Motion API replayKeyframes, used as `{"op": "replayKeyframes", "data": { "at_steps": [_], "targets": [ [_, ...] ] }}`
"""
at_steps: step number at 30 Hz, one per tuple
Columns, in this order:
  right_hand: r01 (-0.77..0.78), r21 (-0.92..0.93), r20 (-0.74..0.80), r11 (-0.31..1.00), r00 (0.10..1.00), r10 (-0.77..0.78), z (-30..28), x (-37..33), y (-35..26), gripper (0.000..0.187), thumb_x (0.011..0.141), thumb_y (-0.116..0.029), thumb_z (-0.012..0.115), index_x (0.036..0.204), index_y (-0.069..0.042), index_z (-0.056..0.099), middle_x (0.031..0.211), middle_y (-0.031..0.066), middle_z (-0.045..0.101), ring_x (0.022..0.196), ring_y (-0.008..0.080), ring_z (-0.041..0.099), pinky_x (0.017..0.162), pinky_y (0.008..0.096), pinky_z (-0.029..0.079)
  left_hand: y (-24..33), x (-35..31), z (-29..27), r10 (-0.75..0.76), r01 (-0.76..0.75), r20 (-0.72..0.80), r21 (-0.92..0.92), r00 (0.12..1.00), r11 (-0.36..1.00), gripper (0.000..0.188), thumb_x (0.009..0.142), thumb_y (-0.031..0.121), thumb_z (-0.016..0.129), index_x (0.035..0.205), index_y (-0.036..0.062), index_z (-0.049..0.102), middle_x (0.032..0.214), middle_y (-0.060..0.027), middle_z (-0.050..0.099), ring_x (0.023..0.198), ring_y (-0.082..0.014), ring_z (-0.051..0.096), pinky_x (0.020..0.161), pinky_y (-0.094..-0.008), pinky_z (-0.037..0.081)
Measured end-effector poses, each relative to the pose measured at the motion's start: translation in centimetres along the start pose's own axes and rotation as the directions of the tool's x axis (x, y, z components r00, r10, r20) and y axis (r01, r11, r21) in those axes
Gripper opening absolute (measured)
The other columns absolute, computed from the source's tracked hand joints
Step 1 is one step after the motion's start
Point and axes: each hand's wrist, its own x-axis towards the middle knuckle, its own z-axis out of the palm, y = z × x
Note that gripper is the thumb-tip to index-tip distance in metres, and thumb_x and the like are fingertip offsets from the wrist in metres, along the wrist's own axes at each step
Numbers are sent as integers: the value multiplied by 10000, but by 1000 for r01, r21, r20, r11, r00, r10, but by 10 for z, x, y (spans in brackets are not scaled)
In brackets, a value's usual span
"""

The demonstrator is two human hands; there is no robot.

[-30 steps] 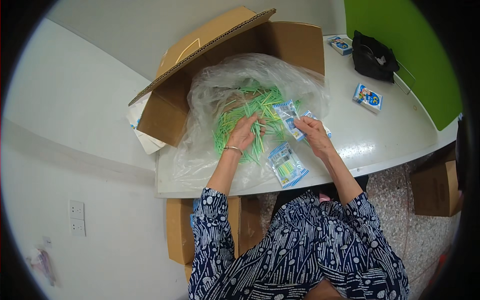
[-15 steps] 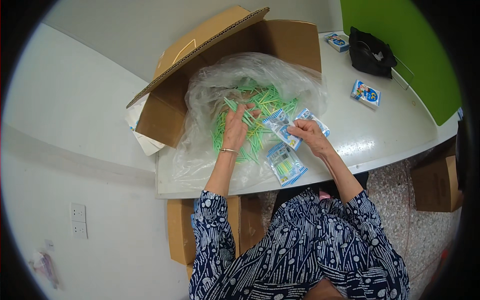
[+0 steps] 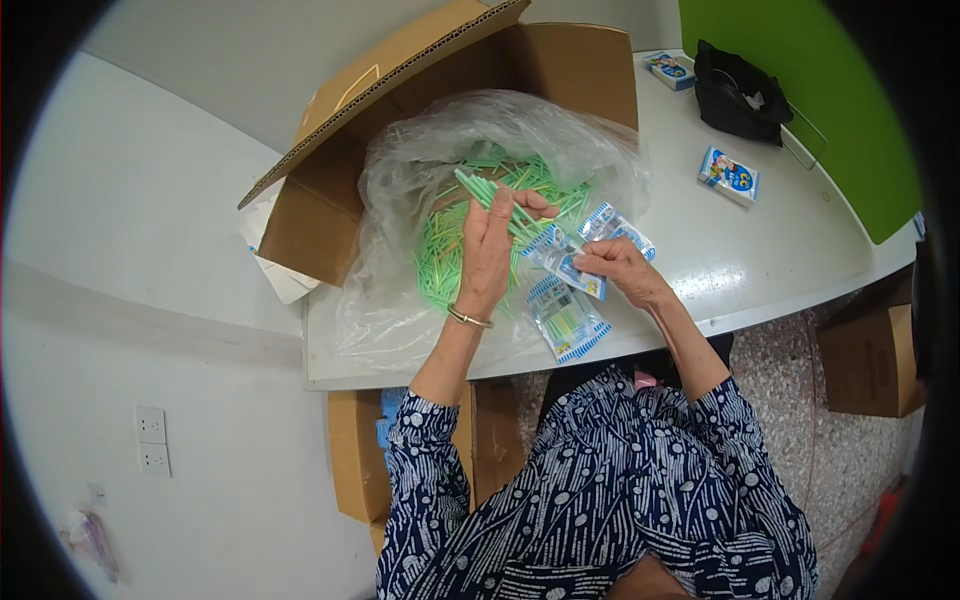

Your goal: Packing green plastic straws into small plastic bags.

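My left hand (image 3: 488,252) is closed round a small bundle of thin green sticks (image 3: 478,188), their lower ends close to the mouth of a small clear packet (image 3: 553,252) with blue-and-white printing. My right hand (image 3: 625,272) pinches that packet by its edge. Beneath the left hand lies a heap of loose green and yellowish sticks (image 3: 445,262) in a large clear plastic bag (image 3: 395,160). A packet with sticks inside (image 3: 567,320) rests on the table nearer me. Partly behind my right hand is another blue-and-white packet (image 3: 605,222).
An open cardboard box (image 3: 575,75) lies on its side around the bag. On the white table (image 3: 690,270) to the right are two small printed boxes, one nearer (image 3: 728,177) and one farther (image 3: 670,71), and a black bag (image 3: 735,95). A green partition (image 3: 800,80) borders the right.
My left hand has come up from the heap and moved right, bringing the sticks close to the packet. My right hand keeps its pinch on the packet.
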Motion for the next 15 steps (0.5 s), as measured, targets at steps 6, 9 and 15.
{"op": "replayKeyframes", "data": {
  "at_steps": [6,9,15],
  "targets": [
    [-3,23,0,1000,1000,3,2,-1,0,196,855,-203,649,832,-12,685,757,-26,616,719,37,522,670,188,399,-10,-3,0,-6,-11,82,202,997,979,320,989,306,401,991,-2,487,965,-138,619,945,-218,625,837,-321,494],
    [8,-11,35,1000,999,-7,1,-1,0,201,858,-207,646,807,-15,678,730,-37,596,698,28,499,641,191,385,-14,-5,3,-12,-3,69,211,998,978,331,990,302,400,1016,-17,483,985,-141,621,967,-216,619,822,-314,499],
    [30,-74,78,997,997,-25,-1,-3,3,232,867,-214,638,719,-36,647,670,-67,533,659,15,437,598,198,345,-21,-9,7,-25,26,-14,105,1000,994,335,989,298,404,1062,-26,448,1059,-157,600,1006,-240,611,810,-319,506]
  ]
}}
